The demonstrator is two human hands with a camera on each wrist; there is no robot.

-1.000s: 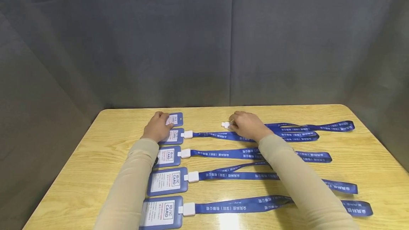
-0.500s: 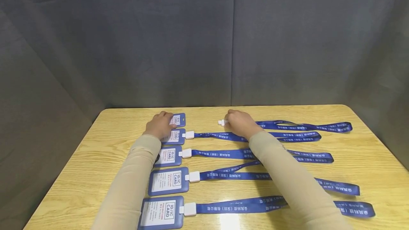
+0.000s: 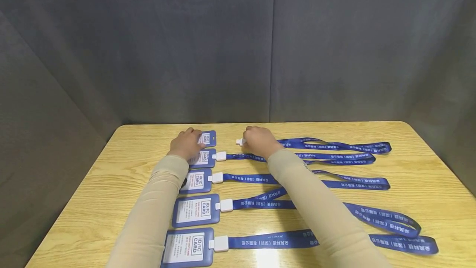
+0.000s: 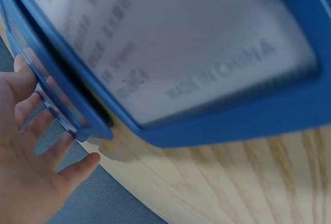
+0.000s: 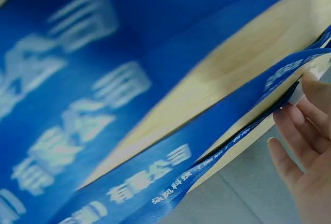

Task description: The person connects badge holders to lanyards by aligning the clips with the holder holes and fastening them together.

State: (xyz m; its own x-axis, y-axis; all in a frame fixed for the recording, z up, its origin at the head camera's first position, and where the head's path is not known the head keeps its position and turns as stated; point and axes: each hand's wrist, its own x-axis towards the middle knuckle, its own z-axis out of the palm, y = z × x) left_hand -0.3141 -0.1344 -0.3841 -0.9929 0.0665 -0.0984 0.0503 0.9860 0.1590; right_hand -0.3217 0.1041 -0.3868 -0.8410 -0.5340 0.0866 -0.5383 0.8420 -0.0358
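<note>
At the table's far edge, a blue ID badge holder (image 3: pixel 208 138) lies flat with its slot toward the right. My left hand (image 3: pixel 184 144) holds its left part between thumb and fingers; in the left wrist view, that hand (image 4: pixel 33 141) reaches round the holder's edge. My right hand (image 3: pixel 260 141) pinches the white clip (image 3: pixel 239 142) of a blue lanyard (image 3: pixel 334 146), which trails off to the right. A gap separates clip and holder. The right wrist view has the fingers of this hand (image 5: pixel 307 146) at the strap's end, the clip mostly hidden.
Several badge holders (image 3: pixel 196 211) with lanyards attached lie in rows nearer me on the wooden table (image 3: pixel 93 202). Their white clips (image 3: pixel 225 205) line up, straps (image 3: pixel 275 240) running right under my right forearm. A dark curtain (image 3: pixel 238 53) hangs behind.
My right hand has moved left, pulling the lanyard and its clip closer to the far badge holder. The left hand stays almost where it was.
</note>
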